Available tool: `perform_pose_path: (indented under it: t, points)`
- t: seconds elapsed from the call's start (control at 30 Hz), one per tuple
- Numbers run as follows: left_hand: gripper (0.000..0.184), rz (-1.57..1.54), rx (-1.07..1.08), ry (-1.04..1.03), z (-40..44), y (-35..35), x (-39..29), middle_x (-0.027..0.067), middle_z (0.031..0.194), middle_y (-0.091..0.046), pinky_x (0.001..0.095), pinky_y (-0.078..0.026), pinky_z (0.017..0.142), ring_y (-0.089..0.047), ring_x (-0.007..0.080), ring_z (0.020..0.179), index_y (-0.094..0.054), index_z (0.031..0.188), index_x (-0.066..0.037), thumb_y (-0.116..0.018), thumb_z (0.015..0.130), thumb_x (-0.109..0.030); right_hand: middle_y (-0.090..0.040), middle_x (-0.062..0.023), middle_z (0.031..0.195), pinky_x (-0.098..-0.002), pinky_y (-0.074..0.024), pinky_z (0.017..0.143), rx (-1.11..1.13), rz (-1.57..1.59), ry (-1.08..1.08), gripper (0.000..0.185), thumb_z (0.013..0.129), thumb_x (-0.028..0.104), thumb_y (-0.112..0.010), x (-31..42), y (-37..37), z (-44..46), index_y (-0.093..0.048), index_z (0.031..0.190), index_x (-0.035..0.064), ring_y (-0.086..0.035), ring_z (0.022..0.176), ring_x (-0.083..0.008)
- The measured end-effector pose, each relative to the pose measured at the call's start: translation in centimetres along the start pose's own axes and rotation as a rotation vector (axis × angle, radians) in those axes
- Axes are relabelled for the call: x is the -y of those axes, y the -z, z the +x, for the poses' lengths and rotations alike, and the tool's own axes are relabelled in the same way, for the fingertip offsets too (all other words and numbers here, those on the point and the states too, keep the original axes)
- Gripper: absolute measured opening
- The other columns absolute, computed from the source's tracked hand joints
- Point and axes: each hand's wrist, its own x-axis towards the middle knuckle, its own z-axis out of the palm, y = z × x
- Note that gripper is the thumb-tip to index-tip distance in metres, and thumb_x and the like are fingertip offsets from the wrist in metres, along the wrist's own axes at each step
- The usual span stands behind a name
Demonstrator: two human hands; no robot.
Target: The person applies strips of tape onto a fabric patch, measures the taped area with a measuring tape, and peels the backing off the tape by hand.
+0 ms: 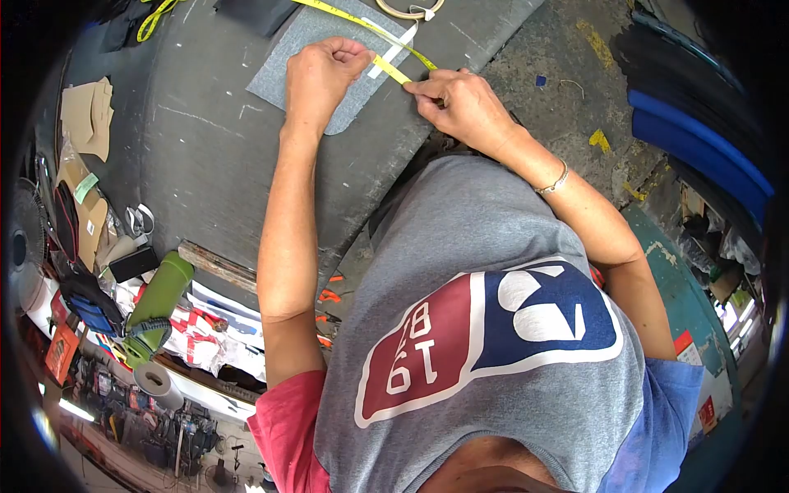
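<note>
A yellow measuring tape (390, 69) is stretched short between my two hands, and more of it runs up and left over the table. My left hand (325, 72) pinches it between thumb and fingertips. My right hand (460, 99) grips the tape near the table's edge, fingers closed. Beneath my left hand lies a grey piece of fabric (271, 74) with a rounded lower corner. A white strip (405, 43) lies at the fabric's right side, partly crossed by the tape.
The dark worktable (214, 156) carries a tape roll (411, 10) at the top and brown paper patterns (86, 115) at left. A green roll (160, 300) lies lower left. Blue material (699, 140) sits at right beyond the worn floor (567, 107).
</note>
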Motion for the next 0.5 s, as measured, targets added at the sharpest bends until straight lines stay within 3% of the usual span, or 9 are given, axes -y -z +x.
perform_pose_path:
  t: [0.5]
  points:
    - [0.020,-0.003,-0.022,0.011,-0.11,-0.12,-0.13,0.0005,0.072,-0.072,0.0226,-0.052,0.060,-0.063,0.0049,0.063,-0.080,0.096,-0.002,-0.084,0.087,-0.020,-0.071,-0.0103,0.089,-0.0503,-0.0561,0.091,0.015,0.012,0.002,0.026,0.089,0.017,-0.067,-0.19,0.03,0.02,-0.079,0.110,0.0084,-0.072,0.084,-0.0338]
